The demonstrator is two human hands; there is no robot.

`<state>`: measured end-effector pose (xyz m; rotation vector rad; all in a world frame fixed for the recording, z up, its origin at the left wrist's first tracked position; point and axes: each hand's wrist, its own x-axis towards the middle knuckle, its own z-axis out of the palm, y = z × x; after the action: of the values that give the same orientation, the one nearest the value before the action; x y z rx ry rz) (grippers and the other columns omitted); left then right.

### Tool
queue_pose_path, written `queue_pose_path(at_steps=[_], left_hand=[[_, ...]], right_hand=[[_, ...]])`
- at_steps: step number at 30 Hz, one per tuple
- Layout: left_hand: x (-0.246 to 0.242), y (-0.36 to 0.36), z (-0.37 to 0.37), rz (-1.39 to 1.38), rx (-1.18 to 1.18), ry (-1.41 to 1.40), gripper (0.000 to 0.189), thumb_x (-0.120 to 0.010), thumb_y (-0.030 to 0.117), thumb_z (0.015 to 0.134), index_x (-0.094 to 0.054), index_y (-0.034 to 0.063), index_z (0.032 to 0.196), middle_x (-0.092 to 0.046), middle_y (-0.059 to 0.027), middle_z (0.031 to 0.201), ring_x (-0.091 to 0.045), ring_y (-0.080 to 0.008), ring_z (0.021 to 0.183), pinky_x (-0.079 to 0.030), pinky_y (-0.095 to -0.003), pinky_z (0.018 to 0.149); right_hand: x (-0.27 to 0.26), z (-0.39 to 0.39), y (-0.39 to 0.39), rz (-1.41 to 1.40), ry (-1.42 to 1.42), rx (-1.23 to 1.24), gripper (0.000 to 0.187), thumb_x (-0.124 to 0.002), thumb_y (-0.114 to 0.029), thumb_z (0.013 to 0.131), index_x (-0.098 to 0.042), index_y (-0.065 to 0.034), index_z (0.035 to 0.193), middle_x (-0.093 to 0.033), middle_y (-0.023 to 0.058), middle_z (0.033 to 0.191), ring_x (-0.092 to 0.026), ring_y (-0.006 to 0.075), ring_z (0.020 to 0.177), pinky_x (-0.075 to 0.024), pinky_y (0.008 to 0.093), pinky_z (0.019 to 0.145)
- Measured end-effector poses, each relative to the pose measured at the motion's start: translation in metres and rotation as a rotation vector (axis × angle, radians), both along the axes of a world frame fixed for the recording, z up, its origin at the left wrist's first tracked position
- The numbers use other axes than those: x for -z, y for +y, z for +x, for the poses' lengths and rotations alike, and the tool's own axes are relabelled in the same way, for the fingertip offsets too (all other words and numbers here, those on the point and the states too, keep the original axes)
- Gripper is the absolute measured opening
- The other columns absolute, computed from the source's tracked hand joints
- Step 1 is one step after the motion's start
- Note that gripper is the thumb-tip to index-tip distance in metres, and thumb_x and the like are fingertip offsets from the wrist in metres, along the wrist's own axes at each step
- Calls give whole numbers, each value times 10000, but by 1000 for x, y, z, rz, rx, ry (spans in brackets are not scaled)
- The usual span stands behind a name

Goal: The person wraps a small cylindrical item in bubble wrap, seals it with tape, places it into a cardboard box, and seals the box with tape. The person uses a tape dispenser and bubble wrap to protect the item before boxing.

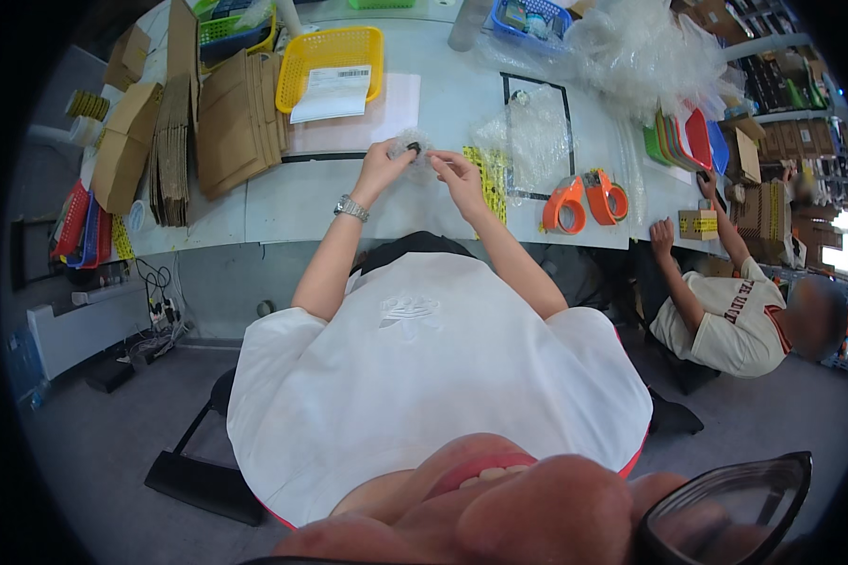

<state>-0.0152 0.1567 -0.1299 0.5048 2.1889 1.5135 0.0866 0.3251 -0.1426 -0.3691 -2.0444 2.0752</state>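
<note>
My left hand [385, 169], with a metal-banded watch [352, 207] on its wrist, holds a small black object [414, 147] in a piece of clear bubble wrap [401, 143]. Just to the right, my right hand [461, 180] has its fingertips at the edge of this wrap; whether they pinch it is too small to tell. Both hands are over the near part of the white table [304, 205]. Flat bubble wrap [537, 138] lies to their right, by two orange tape dispensers [564, 206].
A yellow basket [331, 42] holds a printed paper [331, 92]. Flattened cardboard boxes [233, 127] stand at left. A bubble wrap heap [643, 56] and a blue basket [530, 25] lie at the back. At right, a co-worker [728, 318] sits by a small taped box [698, 224] and stacked baskets [696, 138].
</note>
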Motion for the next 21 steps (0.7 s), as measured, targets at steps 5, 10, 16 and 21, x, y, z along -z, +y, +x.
queue_pose_path(at_steps=[5,10,16,21], left_hand=[[-10,11,8,-10,-211,347,376,-574,179,873,-656,31,1210,-712,-189,830,-679,-314,741,-522,-392,702],[-17,18,13,-105,-145,252,418,-535,115,885,-622,112,1294,-698,-212,940,-682,-361,872,-521,-418,780],[-28,25,4,-112,27,351,362,-544,64,886,-584,107,1244,-694,-184,1015,-660,-385,987,-513,-404,855],[-21,32,12,55,-87,405,318,-598,51,852,-556,41,1167,-678,-160,1082,-643,-323,1092,-506,-393,896]], right_hand=[[5,-11,-3,-544,-201,201,176,-717,-259,912,-681,-126,1021,-640,-27,933,-558,68,801,-444,245,701],[1,-8,3,-487,-197,101,209,-766,-226,868,-659,-113,1009,-628,-40,892,-547,48,782,-432,227,678],[4,-9,3,-297,-138,81,263,-807,-134,801,-609,-96,969,-561,-48,799,-519,44,716,-412,207,639],[20,-19,9,-52,-50,224,377,-844,-95,730,-563,-78,981,-523,-44,760,-471,37,636,-389,194,576]])
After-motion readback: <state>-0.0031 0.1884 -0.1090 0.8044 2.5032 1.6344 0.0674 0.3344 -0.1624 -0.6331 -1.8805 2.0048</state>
